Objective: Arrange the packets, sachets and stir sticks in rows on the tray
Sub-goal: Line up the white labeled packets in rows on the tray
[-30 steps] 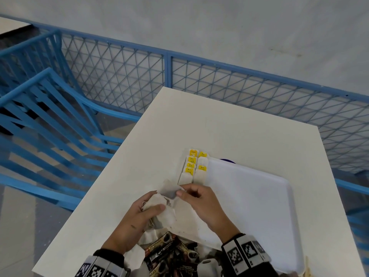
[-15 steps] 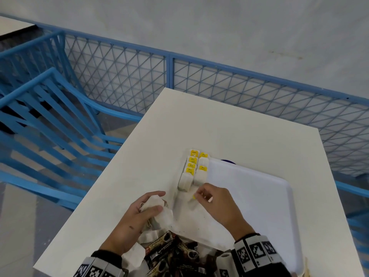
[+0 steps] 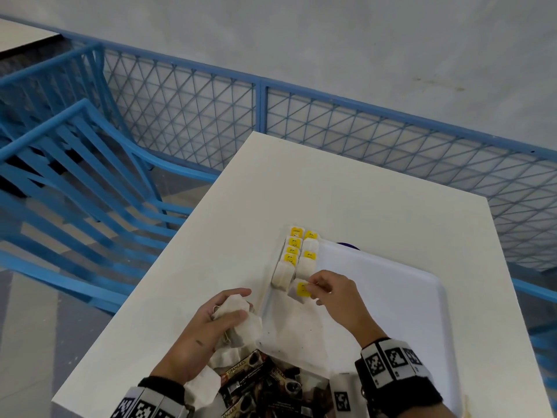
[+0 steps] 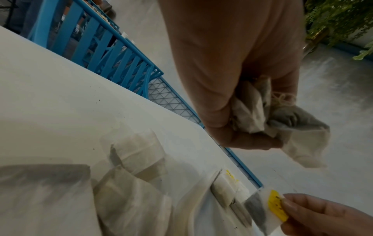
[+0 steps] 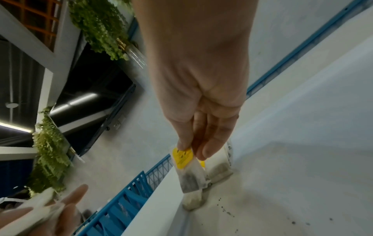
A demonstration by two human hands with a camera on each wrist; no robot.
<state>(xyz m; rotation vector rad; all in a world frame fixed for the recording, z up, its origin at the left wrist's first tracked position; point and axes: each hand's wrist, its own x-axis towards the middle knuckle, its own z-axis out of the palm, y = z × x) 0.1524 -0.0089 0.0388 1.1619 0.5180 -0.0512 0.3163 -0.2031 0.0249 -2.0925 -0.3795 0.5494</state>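
Note:
A white tray [image 3: 391, 297] lies on the white table [image 3: 346, 191]. Two short rows of tea bags with yellow tags [image 3: 294, 251] run along the tray's far left edge. My right hand [image 3: 313, 289] pinches one tea bag [image 3: 301, 290] by its yellow tag [image 5: 181, 157] and holds it just above the near end of the right-hand row. My left hand [image 3: 223, 315] grips a crumpled bunch of tea bags [image 4: 282, 127] over the table, left of the tray. More loose tea bags [image 4: 131, 175] lie below it.
Dark coffee-granule sachets [image 3: 259, 384] are heaped at the tray's near left corner, with a white sachet [image 3: 342, 393] beside them. Dark crumbs speckle the tray floor [image 5: 292, 222]. A blue mesh railing [image 3: 331, 128] and a blue chair [image 3: 75, 182] stand beyond the table's far and left edges.
My right hand took one tea bag from the bunch in my left hand and carried it forward to the near end of the rows. The left hand stayed put.

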